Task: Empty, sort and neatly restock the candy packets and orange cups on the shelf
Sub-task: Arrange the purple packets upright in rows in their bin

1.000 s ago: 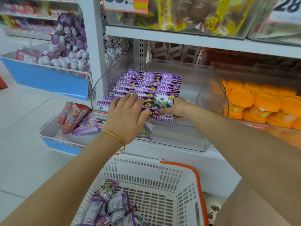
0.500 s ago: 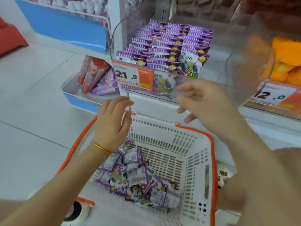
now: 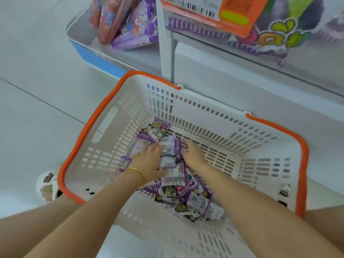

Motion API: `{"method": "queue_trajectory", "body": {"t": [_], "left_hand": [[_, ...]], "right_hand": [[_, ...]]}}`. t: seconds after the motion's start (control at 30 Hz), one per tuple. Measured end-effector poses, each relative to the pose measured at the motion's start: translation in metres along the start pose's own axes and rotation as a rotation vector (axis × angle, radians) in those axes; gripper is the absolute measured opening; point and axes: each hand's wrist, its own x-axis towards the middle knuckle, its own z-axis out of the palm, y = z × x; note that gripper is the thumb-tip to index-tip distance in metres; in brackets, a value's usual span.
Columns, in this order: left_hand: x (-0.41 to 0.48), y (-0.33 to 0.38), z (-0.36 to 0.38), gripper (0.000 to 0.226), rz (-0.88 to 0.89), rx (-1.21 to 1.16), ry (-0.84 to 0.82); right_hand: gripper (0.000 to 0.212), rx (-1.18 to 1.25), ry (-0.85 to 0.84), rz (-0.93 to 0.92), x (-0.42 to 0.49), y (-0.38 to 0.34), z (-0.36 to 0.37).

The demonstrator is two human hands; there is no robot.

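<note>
A white basket with an orange rim (image 3: 89, 127) stands on the floor below the shelf. A loose pile of purple candy packets (image 3: 186, 194) lies in its bottom. Both my hands reach down into it. My left hand (image 3: 149, 161), with a gold bangle at the wrist, lies flat on the packets, fingers stretched out. My right hand (image 3: 193, 155) rests with straight fingers against the right side of a small heap of packets (image 3: 168, 157) that sits between the two hands. The orange cups are out of view.
The clear front of the shelf bin (image 3: 275, 40) shows a purple packet behind it, under an orange price tag (image 3: 214, 10). A low side tray (image 3: 80, 34) at the upper left holds red and purple bags (image 3: 119, 21). A slippered foot (image 3: 46, 187) stands left of the basket.
Both hands left the packet rows on the shelf, dropped past the price tag and now lie on the packets inside the basket. The view has tilted down from the shelf.
</note>
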Motion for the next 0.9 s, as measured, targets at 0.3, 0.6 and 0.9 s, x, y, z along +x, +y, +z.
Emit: {"method": "queue_trajectory", "body": {"t": [0.3,0.6,0.9], "left_hand": [[0.026,-0.018,0.009,0.011,-0.236,-0.768,0.229],[0.012,-0.013,-0.017,0.053,-0.426,-1.602,0.123],[0.006,0.009,-0.035,0.054,-0.392,-2.126,-0.021]], "right_hand": [[0.034,0.094,0.040,0.084,0.043,-0.027,0.000],[0.026,0.302,0.246,-0.414,-0.039,-0.031,-0.025],[0.018,0.052,0.199,-0.643,-0.047,-0.026,-0.020]]}}
